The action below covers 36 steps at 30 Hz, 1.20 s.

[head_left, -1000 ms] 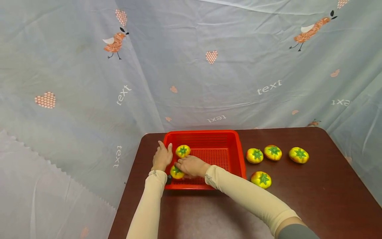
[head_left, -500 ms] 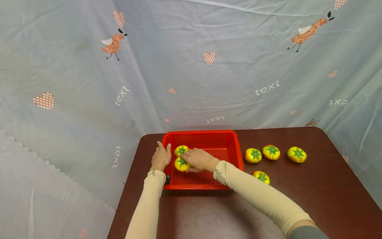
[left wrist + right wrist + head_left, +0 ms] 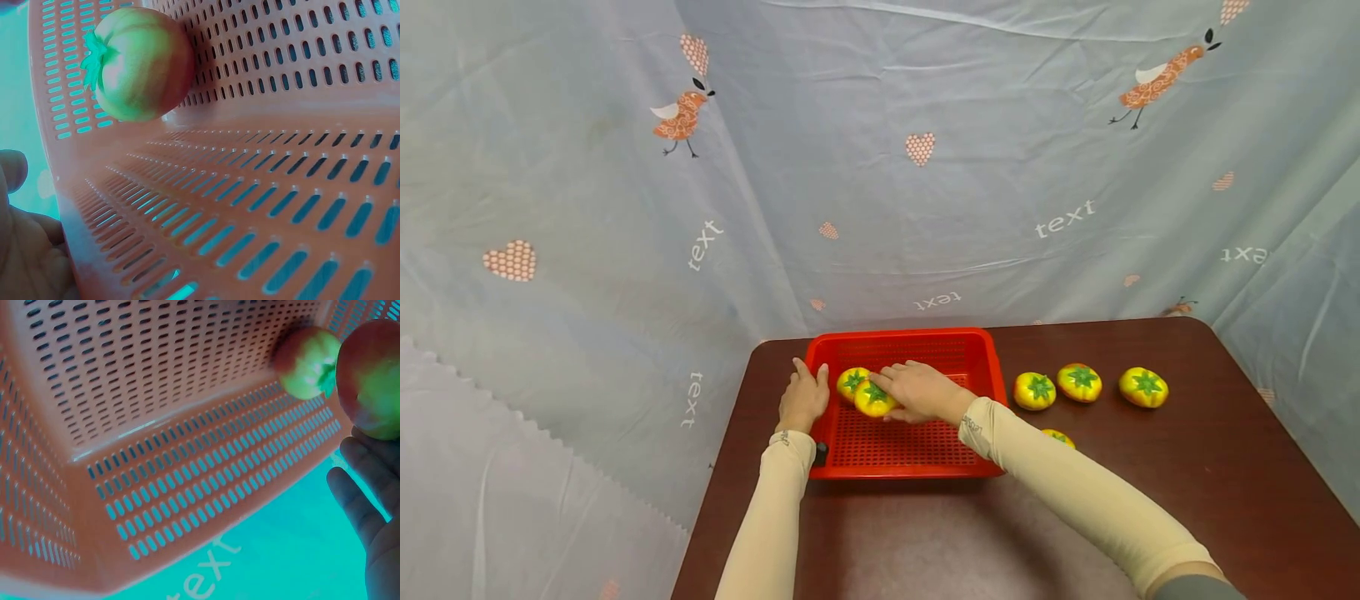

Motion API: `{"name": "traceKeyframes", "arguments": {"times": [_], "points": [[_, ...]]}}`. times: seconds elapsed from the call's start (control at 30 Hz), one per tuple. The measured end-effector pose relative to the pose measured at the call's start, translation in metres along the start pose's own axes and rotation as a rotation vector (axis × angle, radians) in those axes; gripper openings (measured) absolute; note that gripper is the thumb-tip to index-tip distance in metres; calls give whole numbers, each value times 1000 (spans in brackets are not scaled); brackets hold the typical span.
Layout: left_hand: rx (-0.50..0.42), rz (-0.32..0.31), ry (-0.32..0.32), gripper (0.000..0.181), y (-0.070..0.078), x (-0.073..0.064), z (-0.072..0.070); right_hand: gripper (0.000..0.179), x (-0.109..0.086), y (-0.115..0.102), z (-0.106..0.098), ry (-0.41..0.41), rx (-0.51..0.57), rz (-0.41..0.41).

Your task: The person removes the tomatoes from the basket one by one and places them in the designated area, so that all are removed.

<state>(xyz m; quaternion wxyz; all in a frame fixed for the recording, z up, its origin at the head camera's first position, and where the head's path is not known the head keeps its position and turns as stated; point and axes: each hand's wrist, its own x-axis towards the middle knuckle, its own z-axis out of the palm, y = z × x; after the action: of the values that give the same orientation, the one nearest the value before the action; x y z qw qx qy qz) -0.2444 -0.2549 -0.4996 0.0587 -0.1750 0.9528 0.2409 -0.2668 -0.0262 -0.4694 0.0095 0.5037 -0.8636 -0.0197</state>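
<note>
My right hand point(image 3: 921, 390) grips a yellow-red tomato point(image 3: 874, 400) with a green leafy top, held above the floor of a red plastic basket point(image 3: 910, 472). Just behind it, by the basket's left side, another tomato point(image 3: 850, 382) sits inside; the right wrist view shows this second tomato point(image 3: 306, 362) in the corner, close to the held one point(image 3: 375, 381). On the basket's left rim rests my left hand point(image 3: 802, 400), its fingers extended and holding no tomato. Part of that hand point(image 3: 31, 250) shows beside the basket wall in the left wrist view.
Right of the basket, several more tomatoes lie on the dark brown table point(image 3: 1210, 492), including one point(image 3: 1034, 391) near the rim and one point(image 3: 1143, 387) farther right. My right sleeve point(image 3: 1075, 492) partly covers another tomato point(image 3: 1058, 437). A printed curtain point(image 3: 865, 183) hangs behind the table.
My right hand has carried the tomato from the basket's front left corner back and to the right. The left hand stays at the rim. The sleeve now covers more of the front tomato outside.
</note>
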Motion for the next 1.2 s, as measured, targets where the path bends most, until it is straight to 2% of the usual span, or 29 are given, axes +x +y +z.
{"name": "traceKeyframes", "arguments": {"times": [0.33,0.57,0.9,1.2], "points": [[-4,10,10,76,-1,2,2,73,-18,14,-8,40,60,42],[-3,15,15,76,-1,2,1,74,-32,22,-12,36,94,64],[6,13,10,76,-1,0,2,75,-47,34,-13,17,53,108],[22,32,-12,76,-6,-3,-3,73,-74,45,-20,132,75,160]]}}
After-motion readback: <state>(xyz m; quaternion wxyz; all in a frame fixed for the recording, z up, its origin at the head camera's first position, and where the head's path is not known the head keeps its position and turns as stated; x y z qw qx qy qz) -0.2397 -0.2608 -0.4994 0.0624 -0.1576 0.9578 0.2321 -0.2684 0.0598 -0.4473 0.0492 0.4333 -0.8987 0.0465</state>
